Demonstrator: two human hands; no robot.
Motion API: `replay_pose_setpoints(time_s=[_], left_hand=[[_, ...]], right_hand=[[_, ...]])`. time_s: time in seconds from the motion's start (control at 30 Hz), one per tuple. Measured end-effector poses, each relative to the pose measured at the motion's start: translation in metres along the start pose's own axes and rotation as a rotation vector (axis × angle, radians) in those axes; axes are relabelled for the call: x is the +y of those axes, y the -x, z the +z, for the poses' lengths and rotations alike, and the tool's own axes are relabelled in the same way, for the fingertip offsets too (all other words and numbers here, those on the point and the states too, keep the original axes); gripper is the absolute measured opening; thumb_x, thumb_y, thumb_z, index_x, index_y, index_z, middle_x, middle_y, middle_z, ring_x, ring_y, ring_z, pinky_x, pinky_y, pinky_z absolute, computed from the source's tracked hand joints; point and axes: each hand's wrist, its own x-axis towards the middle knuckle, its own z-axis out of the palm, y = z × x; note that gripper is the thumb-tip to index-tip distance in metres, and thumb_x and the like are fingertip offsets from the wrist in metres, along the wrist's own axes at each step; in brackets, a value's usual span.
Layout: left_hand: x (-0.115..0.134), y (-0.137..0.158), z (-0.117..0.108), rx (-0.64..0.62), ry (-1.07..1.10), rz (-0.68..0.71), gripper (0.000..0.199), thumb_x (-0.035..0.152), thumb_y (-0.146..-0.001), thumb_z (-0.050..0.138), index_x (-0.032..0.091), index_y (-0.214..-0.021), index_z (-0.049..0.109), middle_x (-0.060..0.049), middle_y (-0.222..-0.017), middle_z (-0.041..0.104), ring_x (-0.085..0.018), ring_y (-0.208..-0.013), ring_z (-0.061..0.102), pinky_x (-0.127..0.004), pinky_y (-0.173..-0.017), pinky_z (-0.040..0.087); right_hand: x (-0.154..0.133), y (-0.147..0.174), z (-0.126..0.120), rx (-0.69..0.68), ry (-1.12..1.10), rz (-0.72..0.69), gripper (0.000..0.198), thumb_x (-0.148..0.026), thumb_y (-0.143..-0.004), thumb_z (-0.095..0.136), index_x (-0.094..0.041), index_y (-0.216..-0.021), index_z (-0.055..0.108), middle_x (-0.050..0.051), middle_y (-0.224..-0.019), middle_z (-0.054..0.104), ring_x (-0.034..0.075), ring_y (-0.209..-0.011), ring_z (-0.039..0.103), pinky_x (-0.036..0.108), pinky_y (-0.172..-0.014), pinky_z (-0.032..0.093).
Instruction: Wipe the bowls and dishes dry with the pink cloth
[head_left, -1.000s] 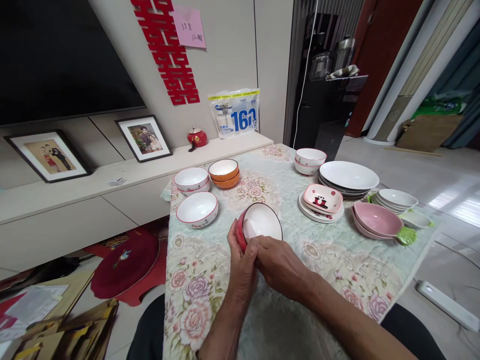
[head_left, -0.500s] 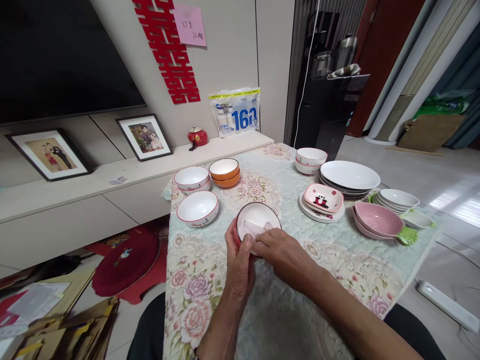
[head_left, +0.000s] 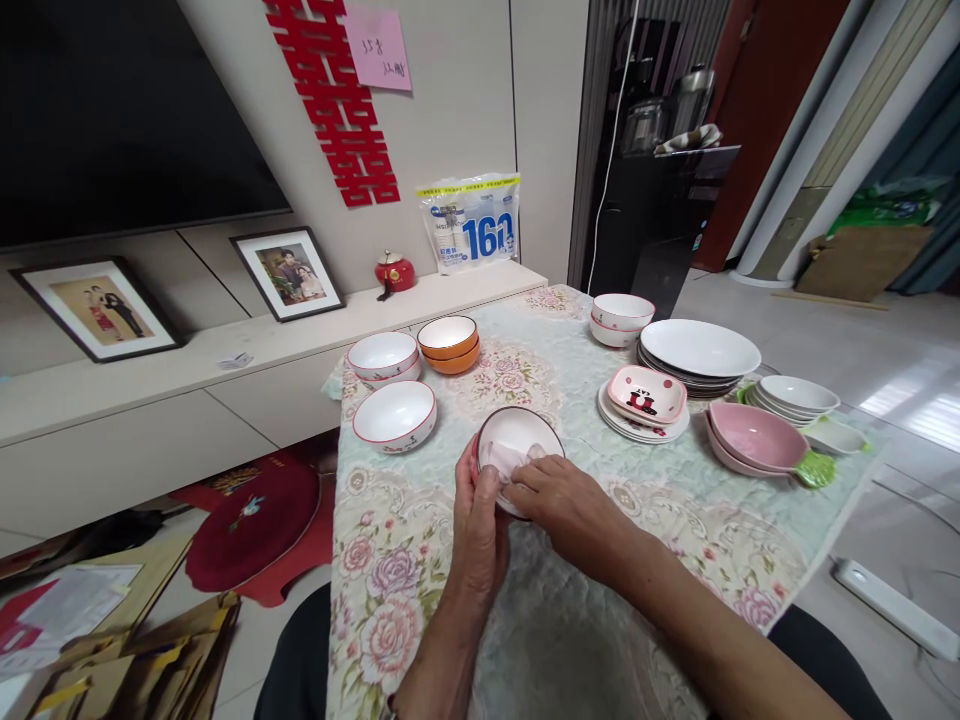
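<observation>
Close in front of me, at the table's near middle, is a small bowl [head_left: 520, 432] with a white inside, a dark rim and a reddish outer wall, tilted toward me. My left hand [head_left: 478, 515] is wrapped round its left side, thumb at the near rim. Over the near right rim lies my right hand [head_left: 566, 500], its fingers curled into the bowl and its thumb hidden. Pale pinkish shapes beside the fingers look like reflections in the glaze, though I cannot be sure. Left of the bowl stands a white bowl with a red rim [head_left: 395, 415].
Behind are stacked red-rimmed bowls [head_left: 382, 352] and orange bowls [head_left: 448, 352]. Toward the right stand a bowl stack [head_left: 622, 318], large white plates [head_left: 701, 347], a pink square dish [head_left: 646, 392] on small plates, pink dishes [head_left: 757, 437] and small white bowls [head_left: 799, 393]. A floral cloth [head_left: 397, 590] covers the table.
The bowl and my hands have shifted very slightly to the right, and my right fingers have moved a little within the bowl. The other dishes stay where they were.
</observation>
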Motion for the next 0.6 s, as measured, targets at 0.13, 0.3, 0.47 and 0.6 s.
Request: replay_pose_setpoints(time_s=[0.13, 0.3, 0.47, 0.6], left_hand=[[-0.004, 0.004, 0.001, -0.006, -0.024, 0.065, 0.076, 0.039, -0.078, 0.077, 0.032, -0.144, 0.039, -0.009, -0.160, 0.035, -0.028, -0.139, 0.045, -0.041, -0.109, 0.044], [-0.007, 0.002, -0.002, -0.021, -0.055, 0.048, 0.064, 0.047, -0.082, 0.072, 0.031, -0.138, 0.047, -0.008, -0.146, 0.052, -0.026, -0.134, 0.051, -0.037, -0.109, 0.042], [-0.002, -0.001, -0.002, 0.019, 0.030, 0.030, 0.050, 0.044, -0.088, 0.065, 0.026, -0.132, 0.050, -0.007, -0.123, 0.065, -0.022, -0.109, 0.066, -0.037, -0.099, 0.050], [0.000, 0.001, 0.001, 0.006, -0.001, 0.010, 0.055, 0.043, -0.086, 0.068, 0.027, -0.136, 0.048, -0.009, -0.140, 0.055, -0.026, -0.121, 0.060, -0.041, -0.102, 0.049]], right_hand=[[-0.010, -0.004, 0.001, 0.033, -0.122, 0.084, 0.028, -0.002, -0.093, 0.044, -0.017, -0.111, 0.060, 0.007, -0.103, 0.067, 0.021, -0.096, 0.060, 0.034, -0.084, 0.048], [-0.024, -0.011, -0.008, 0.086, -0.353, 0.138, 0.031, -0.004, -0.088, 0.052, -0.016, -0.116, 0.053, 0.010, -0.116, 0.064, 0.022, -0.105, 0.060, 0.033, -0.084, 0.049], [-0.008, -0.006, -0.007, -0.024, -0.166, -0.032, 0.040, 0.004, -0.084, 0.047, -0.019, -0.116, 0.056, 0.009, -0.115, 0.064, 0.022, -0.106, 0.058, 0.038, -0.092, 0.044], [-0.002, -0.003, -0.003, -0.023, -0.013, 0.011, 0.036, 0.003, -0.089, 0.043, -0.019, -0.112, 0.059, 0.008, -0.106, 0.066, 0.022, -0.100, 0.058, 0.038, -0.090, 0.043]])
